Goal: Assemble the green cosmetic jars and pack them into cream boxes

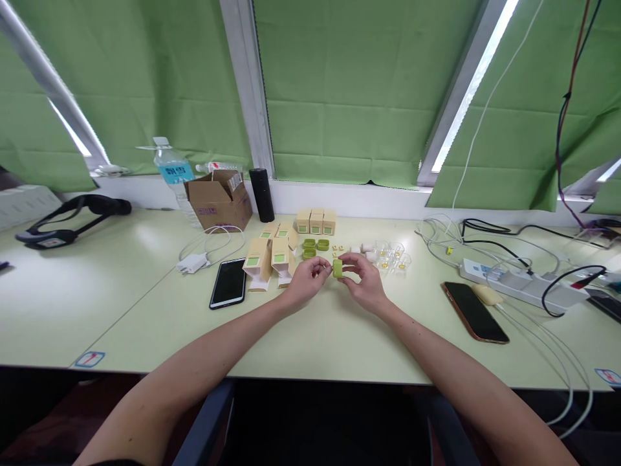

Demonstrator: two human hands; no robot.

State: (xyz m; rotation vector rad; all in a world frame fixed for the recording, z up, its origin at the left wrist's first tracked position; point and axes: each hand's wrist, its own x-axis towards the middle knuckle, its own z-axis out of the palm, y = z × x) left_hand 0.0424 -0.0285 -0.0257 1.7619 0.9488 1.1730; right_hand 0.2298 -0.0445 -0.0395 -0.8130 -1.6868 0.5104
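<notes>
My right hand [365, 283] grips a small green plastic case [337, 268] upright between thumb and fingers, just above the table. Close against its left side is my left hand [310, 279], fingers pinched; whatever is in the pinch is too small to make out. Behind my hands lie several open green cases [309, 254] and a few tiny yellow pieces [338, 248]. To the right of those are pale pinkish-white pieces [367, 248] and several clear plastic parts [384, 254] with yellow bits inside. Open small cardboard boxes [257, 257] lie left of my left hand.
Closed small boxes [316, 222] stand at the back. A phone [228, 283] and white charger [193, 262] lie left; another phone [474, 312], power strip [521, 282] and loose cables lie right. A brown carton [220, 202], water bottle [175, 175] and black cylinder [262, 195] stand back left.
</notes>
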